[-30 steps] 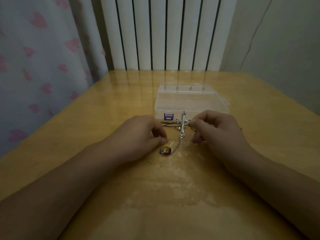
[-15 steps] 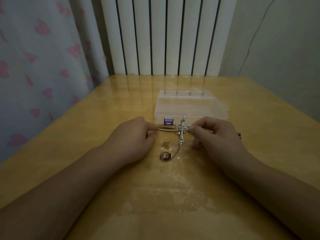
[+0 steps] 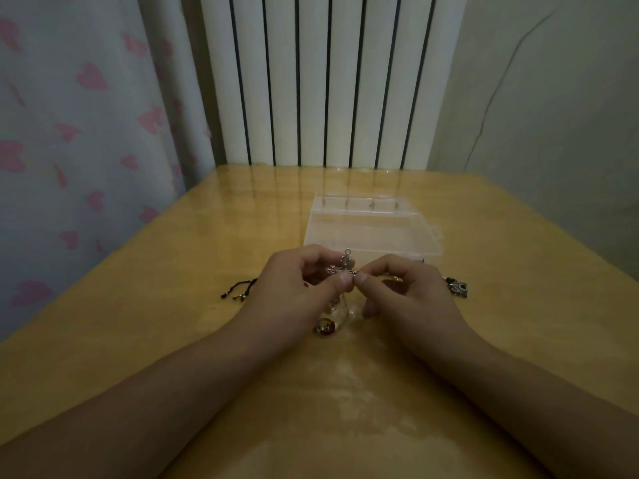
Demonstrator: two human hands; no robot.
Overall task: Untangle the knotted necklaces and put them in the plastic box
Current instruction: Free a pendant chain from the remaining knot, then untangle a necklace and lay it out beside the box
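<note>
A glossy wooden table [image 3: 173, 333] carries everything; a clear plastic box [image 3: 371, 229] sits just beyond the pinching fingers. Black cord ends [image 3: 238, 291] lie left of the grip; a red round pendant [image 3: 325, 328] below it; a square charm [image 3: 458, 288] right.

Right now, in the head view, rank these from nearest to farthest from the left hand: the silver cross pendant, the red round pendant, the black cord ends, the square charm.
1. Silver cross pendant: pinched by the left hand.
2. Red round pendant: just below it.
3. Black cord ends: farther left on the table.
4. Square charm: beyond the right hand.

Head view, angled down, table [image 3: 173, 305] seemingly close
</note>
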